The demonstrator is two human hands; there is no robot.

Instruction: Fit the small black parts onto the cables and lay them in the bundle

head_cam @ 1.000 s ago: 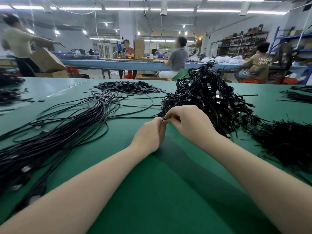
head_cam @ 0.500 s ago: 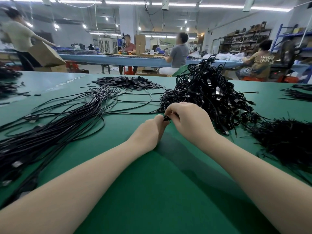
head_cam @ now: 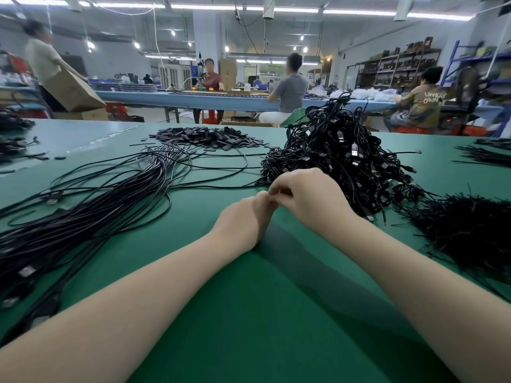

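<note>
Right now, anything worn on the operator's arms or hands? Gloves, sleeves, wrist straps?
Nothing visible. Left hand and right hand are bare: no gloves, rings or finger cots show. Both forearms are bare to the frame edge, with no sleeves, watch or wrist strap.

Factory assembly floor: long green-matted work surface (head_cam: pixel 249 313) heaped with tangled black cables (head_cam: pixel 337 158), seated workers (head_cam: pixel 290 89) along blue bench line (head_cam: pixel 193 98), metal storage shelving (head_cam: pixel 398 69), fluorescent strip lights (head_cam: pixel 359 13) overhead.

Both bare forearms reach forward and converge. The left hand (head_cam: pixel 244 219) and right hand (head_cam: pixel 312 199) meet fingertip to fingertip, fingers curled; what they pinch is hidden.
</note>
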